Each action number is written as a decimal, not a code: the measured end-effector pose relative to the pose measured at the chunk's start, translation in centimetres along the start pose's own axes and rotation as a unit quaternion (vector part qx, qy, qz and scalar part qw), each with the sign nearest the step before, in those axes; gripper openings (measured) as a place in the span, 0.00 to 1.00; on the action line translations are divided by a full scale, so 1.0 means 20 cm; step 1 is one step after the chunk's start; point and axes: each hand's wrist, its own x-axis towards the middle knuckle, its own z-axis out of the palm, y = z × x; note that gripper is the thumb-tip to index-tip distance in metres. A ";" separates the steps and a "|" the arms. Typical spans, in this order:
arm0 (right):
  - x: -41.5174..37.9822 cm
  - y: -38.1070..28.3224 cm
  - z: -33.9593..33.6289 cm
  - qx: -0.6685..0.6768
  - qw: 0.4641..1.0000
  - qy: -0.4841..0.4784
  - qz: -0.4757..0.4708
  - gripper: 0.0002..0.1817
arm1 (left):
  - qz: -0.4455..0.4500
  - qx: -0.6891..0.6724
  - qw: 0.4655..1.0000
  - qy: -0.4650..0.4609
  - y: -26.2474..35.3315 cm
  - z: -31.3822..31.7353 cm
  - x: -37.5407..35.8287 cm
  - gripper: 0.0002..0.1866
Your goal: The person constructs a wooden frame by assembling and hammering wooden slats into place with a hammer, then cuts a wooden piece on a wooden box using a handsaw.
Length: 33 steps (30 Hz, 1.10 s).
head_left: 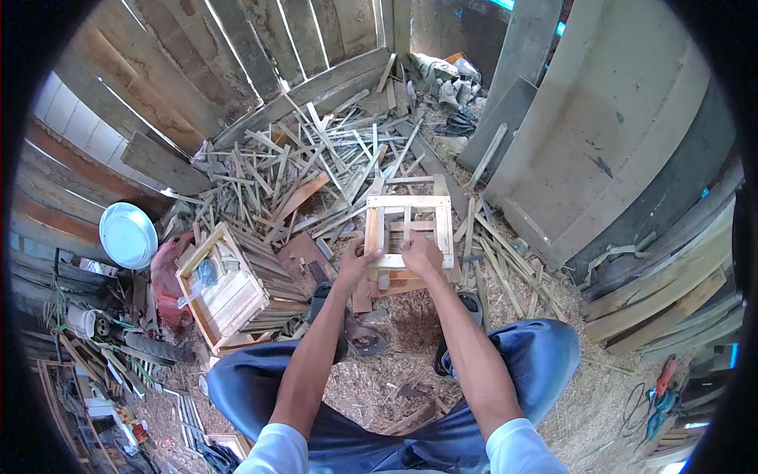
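Observation:
Between my feet stands a small slatted wooden frame (pixel 440 201) of pale planks, with gaps through its top and sides. The fingers of my left hand (pixel 356 261) are closed on its near left corner. My right hand (pixel 422 256) grips the near rail closer to the middle, its fingertips curled over the wood. Below the hands, the lower part of the frame partly shows above the sawdust floor.
Loose wooden strips (pixel 316 158) lie heaped beyond the frame. A wooden crate (pixel 229 292) sits at left, near a pale blue basin (pixel 129 235). Large boards (pixel 608 134) lean at right. A teal power tool (pixel 662 412) with a cord lies at lower right.

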 end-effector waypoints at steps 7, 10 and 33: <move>0.00 -0.01 0.01 -0.032 0.999 -0.007 0.015 0.17 | -0.012 0.008 1.000 -0.019 0.03 0.04 -0.01 0.29; 0.02 0.01 0.03 -0.031 0.999 0.003 0.022 0.15 | -0.021 0.022 0.999 0.010 -0.01 0.03 0.01 0.30; 0.09 0.02 -0.01 -0.032 0.993 -0.043 0.105 0.15 | -0.038 -0.039 0.991 0.118 0.09 0.15 -0.03 0.27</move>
